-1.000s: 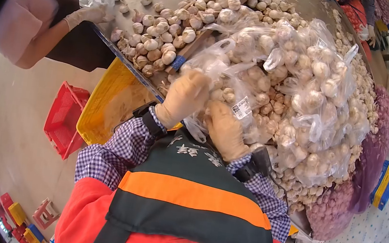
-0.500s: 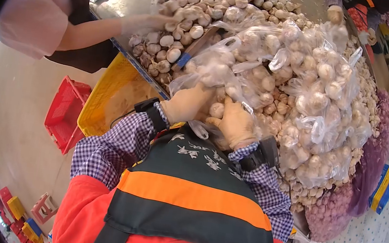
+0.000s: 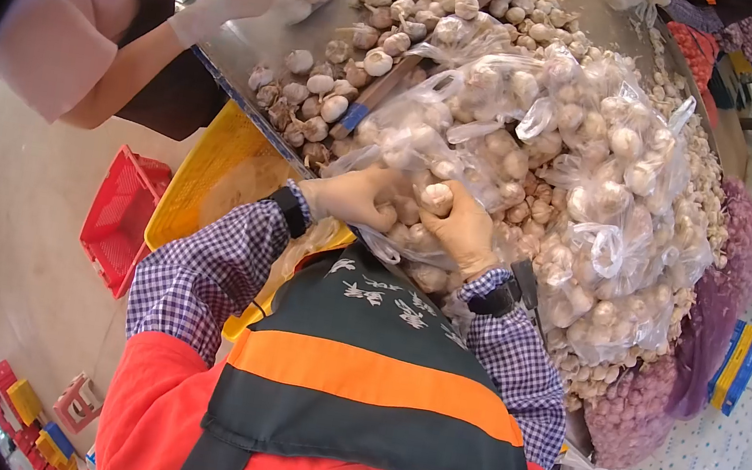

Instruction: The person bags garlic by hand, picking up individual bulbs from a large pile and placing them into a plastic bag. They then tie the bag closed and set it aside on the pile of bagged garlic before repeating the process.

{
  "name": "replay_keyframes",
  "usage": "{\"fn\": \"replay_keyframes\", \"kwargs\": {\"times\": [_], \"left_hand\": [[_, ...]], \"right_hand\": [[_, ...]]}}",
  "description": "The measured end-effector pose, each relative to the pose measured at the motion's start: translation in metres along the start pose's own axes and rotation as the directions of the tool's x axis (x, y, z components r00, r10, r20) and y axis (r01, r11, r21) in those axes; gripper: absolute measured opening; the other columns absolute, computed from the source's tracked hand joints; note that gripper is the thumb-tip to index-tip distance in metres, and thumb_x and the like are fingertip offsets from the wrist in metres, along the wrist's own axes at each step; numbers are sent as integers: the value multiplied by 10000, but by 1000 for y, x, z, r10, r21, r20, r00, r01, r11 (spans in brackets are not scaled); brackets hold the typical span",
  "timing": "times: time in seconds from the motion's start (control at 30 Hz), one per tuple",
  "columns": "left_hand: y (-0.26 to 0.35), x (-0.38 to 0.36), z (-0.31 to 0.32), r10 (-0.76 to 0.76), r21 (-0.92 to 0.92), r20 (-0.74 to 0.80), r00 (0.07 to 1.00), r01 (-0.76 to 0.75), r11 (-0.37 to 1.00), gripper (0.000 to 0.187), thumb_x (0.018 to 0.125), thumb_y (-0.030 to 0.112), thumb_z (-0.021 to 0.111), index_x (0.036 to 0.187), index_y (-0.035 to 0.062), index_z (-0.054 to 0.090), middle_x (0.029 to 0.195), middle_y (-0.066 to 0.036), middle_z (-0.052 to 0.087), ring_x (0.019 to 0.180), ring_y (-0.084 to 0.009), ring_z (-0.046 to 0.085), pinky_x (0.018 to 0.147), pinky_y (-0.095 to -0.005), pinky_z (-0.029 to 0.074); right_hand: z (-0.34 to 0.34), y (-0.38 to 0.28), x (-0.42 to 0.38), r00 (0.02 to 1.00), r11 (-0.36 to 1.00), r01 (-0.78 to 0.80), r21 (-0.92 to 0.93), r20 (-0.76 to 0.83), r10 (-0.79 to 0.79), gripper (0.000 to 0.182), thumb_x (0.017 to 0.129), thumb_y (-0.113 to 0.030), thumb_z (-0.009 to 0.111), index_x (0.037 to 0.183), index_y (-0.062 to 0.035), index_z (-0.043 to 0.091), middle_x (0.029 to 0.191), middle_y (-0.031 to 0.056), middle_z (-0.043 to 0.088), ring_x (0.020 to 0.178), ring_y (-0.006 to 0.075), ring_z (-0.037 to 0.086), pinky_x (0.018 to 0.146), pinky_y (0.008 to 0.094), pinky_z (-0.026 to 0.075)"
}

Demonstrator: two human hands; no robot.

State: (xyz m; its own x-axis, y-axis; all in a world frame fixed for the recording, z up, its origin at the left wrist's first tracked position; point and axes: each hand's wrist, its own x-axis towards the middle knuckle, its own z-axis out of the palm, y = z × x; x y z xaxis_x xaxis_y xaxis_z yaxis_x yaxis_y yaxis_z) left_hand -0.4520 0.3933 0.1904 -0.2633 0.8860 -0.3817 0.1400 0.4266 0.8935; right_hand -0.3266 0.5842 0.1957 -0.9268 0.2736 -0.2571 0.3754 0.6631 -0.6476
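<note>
My right hand (image 3: 466,233) pinches a garlic bulb (image 3: 437,198) between thumb and fingers, just above the mouth of a clear plastic bag. Opposite it, my left hand (image 3: 350,196) is closed on the near left edge of this plastic bag (image 3: 370,158), its fingertips partly hidden by film and bulbs. More garlic lies inside the bag between my hands. Right beside it, filled and knotted bags of garlic (image 3: 633,176) are heaped on loose bulbs.
A wooden divider with a blue end (image 3: 353,117) separates loose garlic (image 3: 320,86) from the bags. At left, a co-worker's arm (image 3: 145,55) reaches over the metal table with a plastic bag. Below stand a yellow crate (image 3: 195,174) and a red basket (image 3: 117,221). Purple net sacks (image 3: 635,420) hang at right.
My right hand has lifted a garlic bulb up into view, and my left hand has shifted slightly left. The co-worker's hand has drawn back from the loose garlic toward a plastic bag.
</note>
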Motion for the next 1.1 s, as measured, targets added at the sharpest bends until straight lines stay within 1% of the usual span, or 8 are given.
{"fn": "replay_keyframes", "kwargs": {"times": [0.1,0.23,0.43,0.77,0.97,1.0,1.03,1.1], "left_hand": [[-18,-4,-2,167,-79,-49,985,-170,982,567,770,178,649,1284,20,469,1171,-130,550,1094,-229,562,928,-325,447],[-30,-7,6,202,-845,-103,974,-193,498,551,853,91,587,1374,67,409,1261,-101,534,1120,-172,549,922,-313,453],[-14,3,21,321,-982,-168,932,-129,-140,707,967,572,441,1455,69,352,1242,-128,583,1032,-228,652,784,-343,565],[3,0,26,31,-935,-157,987,-138,-325,617,995,502,440,1417,53,420,1223,-89,615,920,-174,654,695,-300,581],[-6,-6,12,-5,-927,-375,927,-375,-5,571,1024,456,397,1468,102,338,1371,-105,524,1046,-173,611,838,-312,523],[-16,-4,10,54,-692,-523,851,-460,557,582,1019,467,397,1463,95,339,1374,-122,513,1069,-204,609,829,-316,528],[-21,-2,7,48,-692,-529,848,-463,555,582,1019,467,397,1463,95,339,1374,-122,513,1069,-204,609,829,-316,528],[-21,2,-2,92,-913,-384,919,-363,-185,463,1038,358,407,1425,105,376,1219,-77,571,951,-170,616,799,-233,516]], "right_hand": [[-5,-1,-7,998,929,-49,368,-11,57,364,823,-282,709,1108,-72,627,936,83,689,822,212,663,721,308,511],[-32,-2,-16,965,548,-262,794,199,172,333,877,-261,657,1101,-16,628,941,-6,661,745,92,593,627,210,457],[-18,-5,-16,958,143,-276,950,260,125,431,950,-389,563,1162,-15,591,1020,173,687,668,119,567,541,203,415],[-16,-39,3,866,-109,-481,870,491,94,550,1010,-494,351,1183,-19,568,1024,105,678,645,72,524,477,167,389],[-11,-39,27,836,-53,-535,843,537,108,531,1013,-494,357,1173,-37,574,950,58,666,663,61,523,494,168,393],[-13,-48,34,855,9,-513,858,510,99,518,1011,-484,378,1159,-31,580,950,63,663,658,64,531,490,165,394],[-13,-54,41,872,69,-488,870,482,89,505,1010,-473,398,1146,-25,585,951,67,661,653,67,539,486,163,394],[-17,-62,69,865,-27,-500,866,497,-67,466,1018,-436,428,1170,-20,574,1007,98,659,739,85,600,536,163,445]]}}
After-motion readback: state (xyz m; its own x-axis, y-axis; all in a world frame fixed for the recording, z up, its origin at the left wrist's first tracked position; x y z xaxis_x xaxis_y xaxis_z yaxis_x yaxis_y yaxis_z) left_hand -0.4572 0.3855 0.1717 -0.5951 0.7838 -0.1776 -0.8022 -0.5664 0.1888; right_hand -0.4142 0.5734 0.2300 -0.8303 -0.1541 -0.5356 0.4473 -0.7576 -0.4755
